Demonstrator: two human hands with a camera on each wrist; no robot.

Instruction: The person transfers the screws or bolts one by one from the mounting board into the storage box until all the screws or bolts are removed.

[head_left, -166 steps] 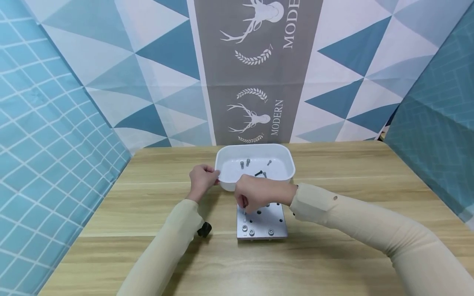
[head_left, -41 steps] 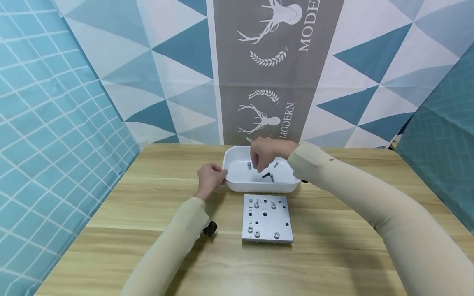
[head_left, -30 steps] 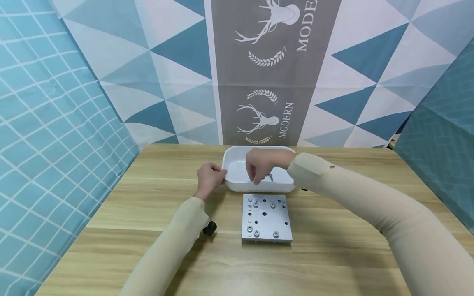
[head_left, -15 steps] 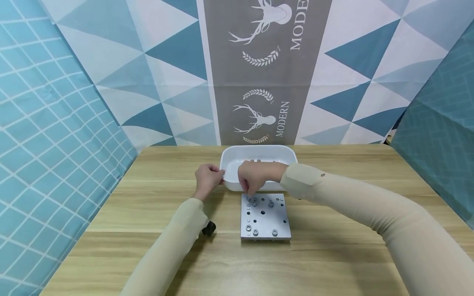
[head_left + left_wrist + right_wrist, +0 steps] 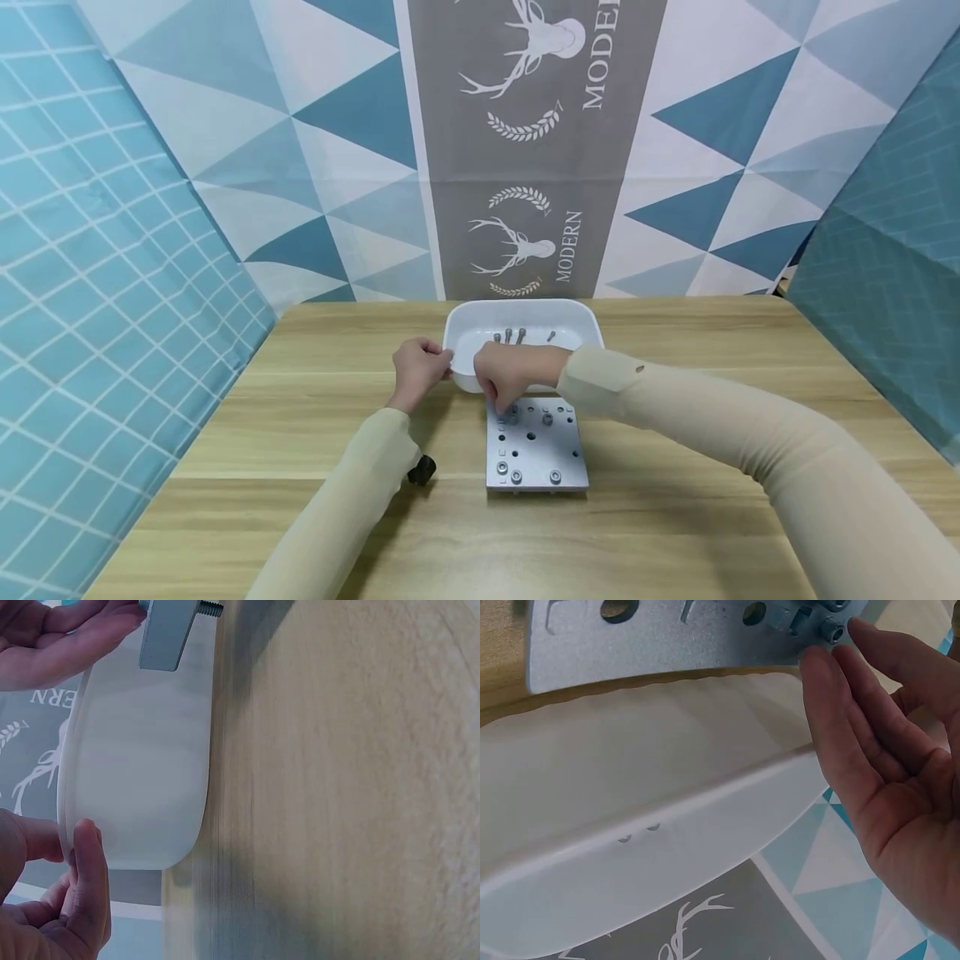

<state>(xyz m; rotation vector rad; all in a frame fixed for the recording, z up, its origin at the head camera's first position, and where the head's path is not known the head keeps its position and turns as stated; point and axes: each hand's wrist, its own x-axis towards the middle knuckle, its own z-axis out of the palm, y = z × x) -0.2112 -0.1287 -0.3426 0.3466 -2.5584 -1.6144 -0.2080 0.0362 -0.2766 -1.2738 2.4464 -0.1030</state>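
Observation:
My left hand (image 5: 422, 367) pinches the left end of a white plastic tray (image 5: 577, 312) by its rim. In the left wrist view, thumb and fingers lie on either side of that rim. My right hand (image 5: 501, 373) is over the far left corner of a metal plate (image 5: 551, 454). In the right wrist view its thumb and fingertips pinch the head of a small socket-head screw (image 5: 831, 630) standing in the plate. From the head that screw is hidden behind the fingers. Other socket-head screws (image 5: 555, 477) stand in the plate, among bare holes.
Several loose screws (image 5: 521, 335) lie in the tray, partly covered by my right hand. A screw's threaded end (image 5: 211, 609) pokes out beneath the plate. Black wrist gear (image 5: 422, 470) sits under my left sleeve. A patterned cloth (image 5: 360, 208) backs the wooden table (image 5: 675, 533).
My right hand has moved from over the tray toward me, down to the plate's far left corner. The left hand keeps its pinch on the rim. The view has shifted slightly.

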